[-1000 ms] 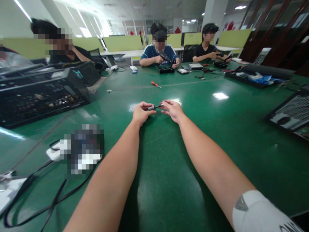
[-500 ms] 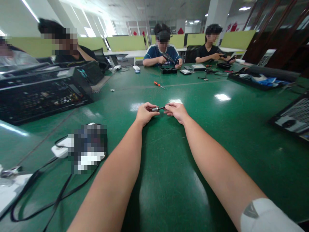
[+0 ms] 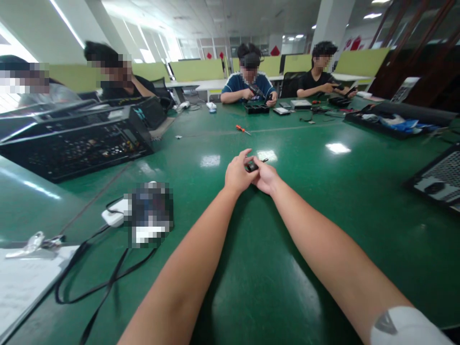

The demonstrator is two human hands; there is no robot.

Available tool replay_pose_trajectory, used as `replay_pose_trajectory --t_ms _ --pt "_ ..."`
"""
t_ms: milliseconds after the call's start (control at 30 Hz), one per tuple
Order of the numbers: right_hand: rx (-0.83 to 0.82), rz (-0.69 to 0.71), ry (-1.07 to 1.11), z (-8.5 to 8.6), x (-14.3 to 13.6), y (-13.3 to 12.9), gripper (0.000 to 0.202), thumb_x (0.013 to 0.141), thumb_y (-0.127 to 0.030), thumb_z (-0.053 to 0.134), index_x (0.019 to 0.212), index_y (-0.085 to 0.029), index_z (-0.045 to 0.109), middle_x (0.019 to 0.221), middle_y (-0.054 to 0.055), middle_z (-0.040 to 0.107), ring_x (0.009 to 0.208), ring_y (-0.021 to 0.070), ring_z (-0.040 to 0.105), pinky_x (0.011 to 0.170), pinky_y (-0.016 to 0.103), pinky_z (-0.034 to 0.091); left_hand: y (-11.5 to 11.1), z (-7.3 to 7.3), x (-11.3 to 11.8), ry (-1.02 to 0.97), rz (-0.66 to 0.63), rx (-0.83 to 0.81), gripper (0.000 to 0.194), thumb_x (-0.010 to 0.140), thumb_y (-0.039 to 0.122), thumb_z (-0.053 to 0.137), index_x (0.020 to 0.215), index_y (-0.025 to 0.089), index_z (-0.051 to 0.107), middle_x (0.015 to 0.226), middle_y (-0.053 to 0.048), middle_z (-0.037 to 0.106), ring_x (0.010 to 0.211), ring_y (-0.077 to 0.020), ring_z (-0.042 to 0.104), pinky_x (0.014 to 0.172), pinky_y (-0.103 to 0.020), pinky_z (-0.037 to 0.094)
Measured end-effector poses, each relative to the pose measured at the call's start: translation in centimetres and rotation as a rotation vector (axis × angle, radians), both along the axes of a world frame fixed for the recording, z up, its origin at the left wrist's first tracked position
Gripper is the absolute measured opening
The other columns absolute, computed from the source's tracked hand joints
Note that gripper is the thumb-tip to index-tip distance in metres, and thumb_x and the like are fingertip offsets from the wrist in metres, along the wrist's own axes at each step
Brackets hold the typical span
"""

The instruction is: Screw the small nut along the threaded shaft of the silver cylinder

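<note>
A small dark tool [image 3: 252,166] is between my two hands above the green table, with a thin dark tip showing beyond my right fingers. My left hand [image 3: 237,173] curls round the tool's near end, thumb below and one finger raised. My right hand [image 3: 266,177] is closed on the tool from the other side, and the fingertips of both hands meet around it. Most of the tool is hidden by the fingers. Farther forward, an orange screwdriver [image 3: 242,129] lies on the table [image 3: 305,158].
Left are a black computer case [image 3: 82,143], a pixelated item [image 3: 151,213] with a black strap, and a clipboard [image 3: 28,273]. A perforated metal case [image 3: 440,175] and an open black tray [image 3: 395,122] stand right. Several people sit across the table, some handling tools and parts.
My hands have come together; my right hand has moved from the tool's thin shaft to its body, so the tip now sticks out rightward. The view has shifted slightly left.
</note>
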State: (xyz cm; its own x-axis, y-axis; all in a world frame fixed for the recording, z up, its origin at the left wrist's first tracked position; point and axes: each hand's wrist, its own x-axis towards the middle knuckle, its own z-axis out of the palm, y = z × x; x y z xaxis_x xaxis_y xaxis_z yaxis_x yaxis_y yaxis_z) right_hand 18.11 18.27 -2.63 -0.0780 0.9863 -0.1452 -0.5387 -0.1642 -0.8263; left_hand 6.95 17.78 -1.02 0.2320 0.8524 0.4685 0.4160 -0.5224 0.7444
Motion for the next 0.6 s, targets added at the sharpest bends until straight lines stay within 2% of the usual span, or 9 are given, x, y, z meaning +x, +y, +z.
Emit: replay_pose_trajectory --t_ms 33,100,167,200,267,333,400,500,600 --pt "-0.029 0.002 0.009 0.1 0.0 -0.9 0.019 0.103 -0.037 0.047 0.102 -0.021 0.057 0.079 0.0 0.069 0.067 0.0132 0.066 0.063 0.026 0.056 -0.8 0.9 -0.7 0.061 -0.004 0.022 0.078 0.06 0.016 0.083 0.133 0.022 0.055 0.134 -0.012 0.064 0.132 -0.0325 0.053 0.117 -0.048 0.038" --pt "-0.079 0.02 0.012 0.1 0.7 -3.3 0.019 0.105 -0.033 0.042 0.104 -0.02 0.056 0.078 0.002 0.068 0.065 0.0135 0.067 0.061 0.026 0.056 -2.5 3.1 -3.5 0.199 0.06 0.037 0.083 0.055 0.022 0.088 0.132 0.021 0.056 0.142 -0.015 0.055 0.137 -0.0389 0.046 0.119 -0.051 0.035" --pt "-0.116 0.07 0.002 0.2 2.2 -6.4 0.018 0.104 -0.032 0.044 0.106 -0.02 0.057 0.078 0.004 0.069 0.064 0.0153 0.067 0.059 0.028 0.057 -4.1 5.5 -8.0 0.494 0.431 0.0 0.08 0.064 0.04 0.083 0.135 0.02 0.053 0.142 -0.019 0.051 0.135 -0.0463 0.044 0.113 -0.06 0.037" --pt "-0.132 0.104 -0.005 0.2 3.1 -8.1 0.019 0.103 -0.033 0.045 0.107 -0.019 0.058 0.079 0.006 0.07 0.063 0.0166 0.068 0.058 0.029 0.057 -4.8 6.6 -10.6 0.617 0.593 -0.054 0.085 0.067 0.049 0.08 0.139 0.017 0.048 0.143 -0.023 0.047 0.135 -0.05 0.041 0.11 -0.064 0.038" --pt "-0.161 0.17 -0.02 0.1 5.0 -11.1 0.021 0.102 -0.035 0.048 0.109 -0.019 0.06 0.079 0.007 0.07 0.061 0.0173 0.066 0.053 0.029 0.056 -5.8 8.0 -15.5 0.779 0.798 -0.251 0.102 0.067 0.063 0.074 0.146 0.011 0.038 0.148 -0.03 0.039 0.136 -0.0548 0.037 0.105 -0.068 0.039" --pt "-0.178 0.223 -0.041 0.1 6.6 -13.4 0.023 0.1 -0.038 0.052 0.111 -0.02 0.061 0.077 0.005 0.068 0.058 0.0156 0.063 0.045 0.024 0.05 -6.3 8.3 -19.3 0.815 0.892 -0.479 0.115 0.064 0.068 0.073 0.151 0.009 0.028 0.154 -0.032 0.029 0.138 -0.0573 0.033 0.105 -0.069 0.038" --pt "-0.174 0.24 -0.062 0.0 7.5 -14.7 0.023 0.098 -0.038 0.055 0.111 -0.021 0.062 0.074 0.003 0.064 0.055 0.0139 0.059 0.038 0.019 0.04 -6.6 7.6 -21.2 0.809 0.907 -0.548 0.117 0.061 0.064 0.076 0.151 0.008 0.028 0.154 -0.033 0.03 0.134 -0.0601 0.038 0.101 -0.069 0.04" --pt "-0.158 0.226 -0.077 0.1 7.7 -15.2 0.022 0.096 -0.039 0.058 0.109 -0.021 0.061 0.073 0.001 0.061 0.054 0.0129 0.057 0.036 0.017 0.034 -6.7 6.0 -21.5 0.79 0.895 -0.51 0.111 0.062 0.058 0.075 0.151 0.01 0.028 0.153 -0.033 0.032 0.131 -0.0605 0.042 0.099 -0.069 0.04" --pt "-0.143 0.23 -0.08 0.3 7.4 -14.9 0.024 0.096 -0.041 0.058 0.11 -0.021 0.06 0.072 0.001 0.061 0.054 0.0126 0.056 0.036 0.017 0.033 -6.8 5.2 -21.1 0.751 0.869 -0.444 0.114 0.061 0.056 0.076 0.151 0.007 0.027 0.151 -0.036 0.031 0.13 -0.0643 0.04 0.098 -0.07 0.04"
